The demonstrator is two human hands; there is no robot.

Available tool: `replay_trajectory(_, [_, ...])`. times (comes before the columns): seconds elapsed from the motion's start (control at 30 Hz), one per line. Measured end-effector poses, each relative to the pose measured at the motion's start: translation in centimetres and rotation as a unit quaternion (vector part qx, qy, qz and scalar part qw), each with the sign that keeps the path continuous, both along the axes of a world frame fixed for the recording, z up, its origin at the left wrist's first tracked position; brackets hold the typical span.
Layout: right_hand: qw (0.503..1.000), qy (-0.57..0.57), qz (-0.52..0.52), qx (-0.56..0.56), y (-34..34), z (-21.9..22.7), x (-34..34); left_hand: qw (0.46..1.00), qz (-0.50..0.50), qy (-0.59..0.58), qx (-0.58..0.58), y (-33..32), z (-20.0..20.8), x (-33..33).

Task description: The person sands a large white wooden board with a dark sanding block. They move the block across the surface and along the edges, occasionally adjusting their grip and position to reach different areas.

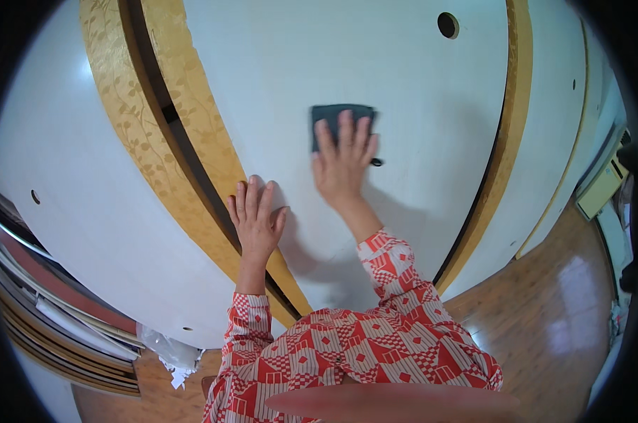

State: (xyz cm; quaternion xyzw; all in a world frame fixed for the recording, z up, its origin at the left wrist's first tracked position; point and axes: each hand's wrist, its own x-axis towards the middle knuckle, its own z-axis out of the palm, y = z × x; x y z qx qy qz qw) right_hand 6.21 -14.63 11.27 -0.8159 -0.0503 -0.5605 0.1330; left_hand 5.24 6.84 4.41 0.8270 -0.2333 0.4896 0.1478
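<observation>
A large white panel point(276, 92) with a patterned yellow border strip point(185, 84) along its left edge fills the middle of the view. Against it my right hand point(343, 166) presses a folded dark grey-green cloth point(326, 116), fingers spread flat over it. A small black loop point(376, 162) shows beside the hand; the palm hides the cloth's lower part. My left hand point(255, 218) lies lower and to the left, fingers stretched out, touching the border strip and the panel's edge. Nothing is in it.
A dark gap point(202, 169) runs beside the strip, with another white panel to its left. A round hole point(448, 25) sits at the panel's upper right. Stacked boards point(65, 331) and a clear plastic bag point(167, 345) are at lower left. Wooden floor point(530, 317) shows at lower right.
</observation>
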Motion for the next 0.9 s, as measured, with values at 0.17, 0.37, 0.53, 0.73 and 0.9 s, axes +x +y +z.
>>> replay_trajectory(0.17, [0.989,0.025,0.093,-0.111,4.0,-2.5,-1.3,1.000,-0.007,0.009,-0.006,-0.1,0.6,-0.5])
replay_trajectory(0.37, [0.998,-0.018,-0.058,0.024,-7.0,-3.5,-1.5,1.000,-0.006,-0.016,-0.022,0.3,-0.2,-0.8])
replay_trajectory(0.53, [0.987,-0.052,-0.065,0.135,-10.3,-2.5,-0.6,0.998,-0.051,0.006,-0.030,-0.3,-0.6,-0.8])
replay_trajectory(0.73, [0.999,-0.035,-0.030,0.025,-2.6,0.3,0.1,0.986,-0.150,0.045,-0.059,-1.7,0.0,-1.5])
replay_trajectory(0.9, [0.997,0.011,0.051,-0.050,3.9,2.1,0.0,0.964,-0.238,0.047,-0.113,-2.3,0.1,-1.8])
